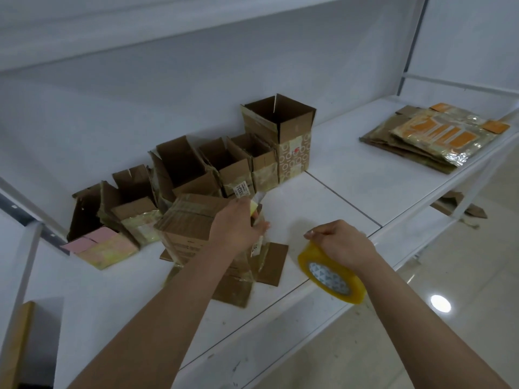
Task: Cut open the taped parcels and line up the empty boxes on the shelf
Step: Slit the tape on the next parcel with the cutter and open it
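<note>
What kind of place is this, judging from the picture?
Probably a stockroom or packing area: bare white metal shelving holds a row of opened cardboard boxes and flattened cartons, and the right hand grips a roll of packing tape.

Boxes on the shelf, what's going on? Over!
Left hand grips upside-down box, flaps splayed. Right hand holds tape roll. Open boxes lined along shelf. Nothing blocking.
</note>
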`<action>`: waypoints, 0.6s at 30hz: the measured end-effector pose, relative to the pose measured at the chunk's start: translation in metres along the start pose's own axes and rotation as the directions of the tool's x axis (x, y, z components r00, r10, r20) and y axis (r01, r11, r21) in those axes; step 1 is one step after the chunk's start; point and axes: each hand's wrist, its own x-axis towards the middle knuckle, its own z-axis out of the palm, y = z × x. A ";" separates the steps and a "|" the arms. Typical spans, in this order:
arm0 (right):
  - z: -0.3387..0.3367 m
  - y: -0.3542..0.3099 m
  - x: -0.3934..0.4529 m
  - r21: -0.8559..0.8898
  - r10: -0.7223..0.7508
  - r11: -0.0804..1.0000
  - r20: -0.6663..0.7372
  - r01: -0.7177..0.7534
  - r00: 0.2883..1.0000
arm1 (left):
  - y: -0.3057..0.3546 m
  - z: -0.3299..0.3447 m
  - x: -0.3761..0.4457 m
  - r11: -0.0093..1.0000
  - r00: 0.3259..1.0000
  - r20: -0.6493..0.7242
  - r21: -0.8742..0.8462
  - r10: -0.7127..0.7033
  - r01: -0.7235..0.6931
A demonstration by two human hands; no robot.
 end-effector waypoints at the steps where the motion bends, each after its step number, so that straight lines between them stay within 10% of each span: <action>1: 0.002 -0.002 0.000 -0.021 -0.005 1.000 0.000 0.005 1.000 | 0.004 0.001 0.000 0.999 1.000 -0.008 0.054 -0.008 0.009; 9: 0.009 -0.007 0.001 0.043 -0.023 0.999 -0.013 0.024 1.000 | 0.027 0.011 -0.009 0.902 1.000 -0.004 0.432 -0.018 0.018; 18: 0.009 -0.006 -0.001 0.050 -0.020 0.998 -0.062 0.024 0.998 | 0.022 0.007 -0.016 0.987 0.987 -0.091 0.084 -0.131 0.139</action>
